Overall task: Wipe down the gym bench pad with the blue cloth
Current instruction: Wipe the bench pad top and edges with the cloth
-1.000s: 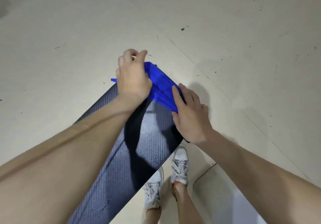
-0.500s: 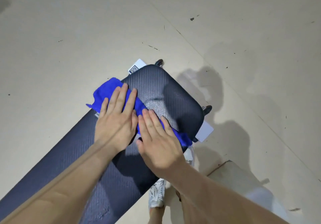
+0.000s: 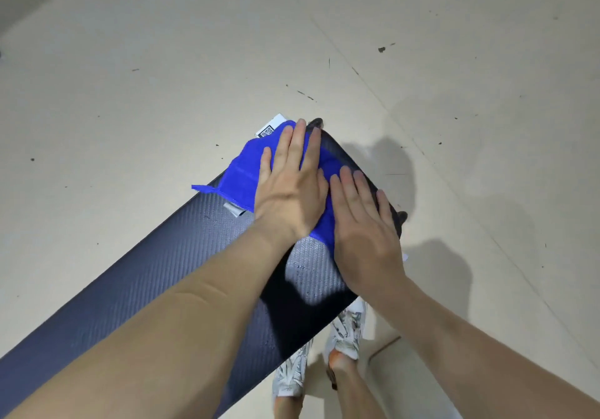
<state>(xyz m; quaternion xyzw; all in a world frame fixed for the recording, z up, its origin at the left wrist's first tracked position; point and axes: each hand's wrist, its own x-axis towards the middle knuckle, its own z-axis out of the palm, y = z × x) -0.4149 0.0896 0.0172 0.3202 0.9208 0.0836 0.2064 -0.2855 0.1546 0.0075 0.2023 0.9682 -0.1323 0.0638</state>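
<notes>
The dark blue textured bench pad [image 3: 156,275] runs from the lower left up to its rounded end near the middle. A bright blue cloth [image 3: 245,171] lies spread over that end, one corner hanging past the pad's left edge. My left hand [image 3: 289,191] lies flat on the cloth, fingers pointing away from me. My right hand [image 3: 363,223] presses flat beside it, over the cloth's right part near the pad's right edge. Both palms hold the cloth against the pad; much of the cloth is hidden under them.
A white QR-code label [image 3: 271,127] and black bench feet [image 3: 316,122] stick out past the pad's far end. My white patterned shoes [image 3: 347,327] stand on the beige floor [image 3: 454,93] below the pad's right edge. A grey tag [image 3: 233,210] lies by the cloth.
From gripping the bunched cloth at the pad's end, both hands flattened on it, drew it back along the pad, and have now pushed it forward to the far end again.
</notes>
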